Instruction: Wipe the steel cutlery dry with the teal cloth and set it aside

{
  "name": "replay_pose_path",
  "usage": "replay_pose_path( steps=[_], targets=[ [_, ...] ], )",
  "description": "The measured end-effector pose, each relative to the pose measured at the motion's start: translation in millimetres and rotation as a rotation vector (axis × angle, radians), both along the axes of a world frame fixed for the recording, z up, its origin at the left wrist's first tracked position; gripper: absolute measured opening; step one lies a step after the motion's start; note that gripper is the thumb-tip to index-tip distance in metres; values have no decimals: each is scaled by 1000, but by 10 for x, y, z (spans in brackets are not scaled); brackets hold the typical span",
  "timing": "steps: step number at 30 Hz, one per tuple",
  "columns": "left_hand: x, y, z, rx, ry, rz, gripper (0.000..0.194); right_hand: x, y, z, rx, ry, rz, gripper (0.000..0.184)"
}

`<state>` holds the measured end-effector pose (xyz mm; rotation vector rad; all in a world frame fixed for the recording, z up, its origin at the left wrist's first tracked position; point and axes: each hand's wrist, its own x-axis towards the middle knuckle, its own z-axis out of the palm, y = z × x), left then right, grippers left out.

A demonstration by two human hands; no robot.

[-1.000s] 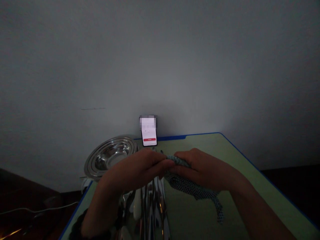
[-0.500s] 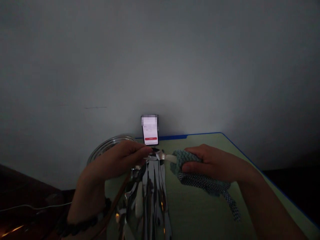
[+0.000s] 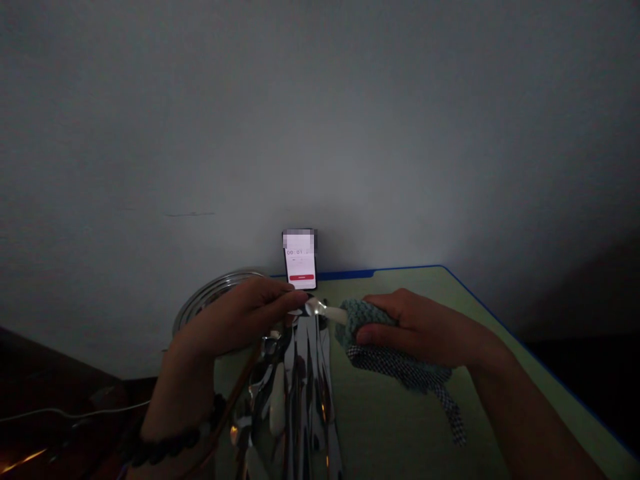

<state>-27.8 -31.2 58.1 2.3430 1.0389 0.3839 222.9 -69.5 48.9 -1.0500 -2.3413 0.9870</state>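
Note:
Between my two hands a spoon (image 3: 334, 313) with a pale handle lies sideways above the table. My left hand (image 3: 250, 312) pinches the spoon's metal end, its thumb on top. Around the handle, my right hand (image 3: 407, 327) grips a grey-green knitted cloth (image 3: 370, 317), which hides the handle's far end. A black-and-white checked edging (image 3: 395, 363) hangs from the cloth. Below the spoon, several metal knives and other pieces of cutlery (image 3: 303, 400) lie lengthwise on the table, some with pale handles.
The light green table (image 3: 400, 433) has a blue edge and stands against a grey wall. A lit phone (image 3: 301, 263) leans upright on the wall. A round metal tray or dish (image 3: 200, 297) sits behind my left hand. A white cable (image 3: 100, 413) runs at the left.
My right hand and the cloth have shifted slightly left along the spoon. My left hand has moved a little right, its thumb further over the metal end.

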Motion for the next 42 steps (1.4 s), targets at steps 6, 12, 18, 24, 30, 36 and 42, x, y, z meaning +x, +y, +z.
replay_pose_path(
  steps=[6,12,18,24,30,36,42],
  targets=[
    [-85,27,8,-25,-8,17,39,41,16,2,-55,27,-50,23],
    [-275,71,-9,34,-125,278,37,104,58,-41,30,-31,-129,30],
    [-279,117,-35,125,-218,434,36,51,216,-351,-61,-320,38,33],
    [-41,63,-22,90,-30,196,35,174,235,-311,-319,62,-106,65],
    [262,41,-108,148,0,91,37,-48,115,-240,-333,120,53,44],
    [506,66,-284,155,34,98,38,477,116,-462,67,-132,-276,41],
    [866,-43,-568,41,149,-58,34,1452,264,-1273,301,-450,-810,29]
  ],
)
